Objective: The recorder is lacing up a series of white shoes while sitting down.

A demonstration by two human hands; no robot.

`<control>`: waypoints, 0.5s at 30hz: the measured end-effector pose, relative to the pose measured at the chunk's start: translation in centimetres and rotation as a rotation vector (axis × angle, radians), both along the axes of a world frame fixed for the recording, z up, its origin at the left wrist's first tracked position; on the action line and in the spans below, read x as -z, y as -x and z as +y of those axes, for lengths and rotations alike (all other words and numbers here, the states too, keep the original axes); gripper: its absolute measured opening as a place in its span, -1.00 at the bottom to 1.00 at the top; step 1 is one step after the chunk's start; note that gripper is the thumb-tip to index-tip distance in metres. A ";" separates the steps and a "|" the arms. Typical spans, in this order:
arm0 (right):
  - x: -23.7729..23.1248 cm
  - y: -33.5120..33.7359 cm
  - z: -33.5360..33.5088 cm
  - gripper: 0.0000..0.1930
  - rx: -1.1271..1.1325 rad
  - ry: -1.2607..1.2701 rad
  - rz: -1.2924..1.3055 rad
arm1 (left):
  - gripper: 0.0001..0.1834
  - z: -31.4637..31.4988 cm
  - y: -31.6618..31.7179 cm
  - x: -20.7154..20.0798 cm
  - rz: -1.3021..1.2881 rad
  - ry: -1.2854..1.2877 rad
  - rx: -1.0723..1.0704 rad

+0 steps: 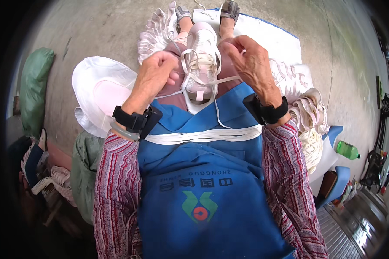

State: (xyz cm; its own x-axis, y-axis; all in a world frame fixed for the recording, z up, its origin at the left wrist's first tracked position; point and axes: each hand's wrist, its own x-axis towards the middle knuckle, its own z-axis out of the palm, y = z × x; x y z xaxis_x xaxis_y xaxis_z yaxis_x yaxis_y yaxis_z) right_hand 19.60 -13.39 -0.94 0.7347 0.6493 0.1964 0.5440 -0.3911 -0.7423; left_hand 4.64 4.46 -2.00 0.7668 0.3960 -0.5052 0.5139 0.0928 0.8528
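A white and pale pink sneaker (pixel 201 64) rests between my knees on the blue apron (pixel 203 155), its toe pointing away from me. White shoelaces (pixel 198 77) cross its tongue, and one loose end hangs over the heel onto the apron. My left hand (pixel 156 71), left of the sneaker, has its fingers curled closed, with a lace running to it; the fingertips are partly hidden. To the right, my right hand (pixel 247 56) is raised with bent fingers drawn together, and a stretched lace runs toward its palm.
A bundle of white laces (pixel 203 135) lies across my lap. At left are a white hat (pixel 103 93) and a green sack (pixel 36 90). Stacked shoe pieces (pixel 155 34) lie beyond; more pieces (pixel 309 110), a cream lace bundle (pixel 310 149) and a green bottle (pixel 348 150) are at right.
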 end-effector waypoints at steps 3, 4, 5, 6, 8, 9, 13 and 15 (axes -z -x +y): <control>0.7 1.6 -3.0 -0.76 0.088 0.051 0.296 | -0.81 -1.6 3.0 0.7 0.024 0.142 0.064; 0.6 2.5 -3.9 -0.76 0.057 0.096 0.325 | -0.81 -2.3 3.4 1.3 -0.003 0.142 0.052; 0.6 3.6 -4.5 -0.77 0.019 0.138 0.356 | -0.81 -2.4 3.4 1.3 -0.008 0.139 0.045; 1.1 4.8 -4.9 -0.78 -0.009 0.138 0.342 | -0.81 -2.4 3.2 1.3 -0.002 0.087 0.036; 0.5 7.1 -4.9 -0.76 -0.002 0.246 0.322 | -0.78 -2.4 2.4 1.0 0.016 0.034 0.005; 0.1 7.8 -4.7 -0.74 -0.009 0.340 0.303 | -0.78 -2.2 2.0 1.2 0.011 0.030 0.004; 2.6 9.2 -4.4 -0.72 -0.084 0.399 0.183 | -0.71 -1.8 -0.2 1.4 -0.014 -0.068 0.049; 2.8 9.5 -4.1 -0.73 -0.113 0.495 0.115 | -0.68 -2.0 -1.2 1.0 -0.007 -0.088 0.031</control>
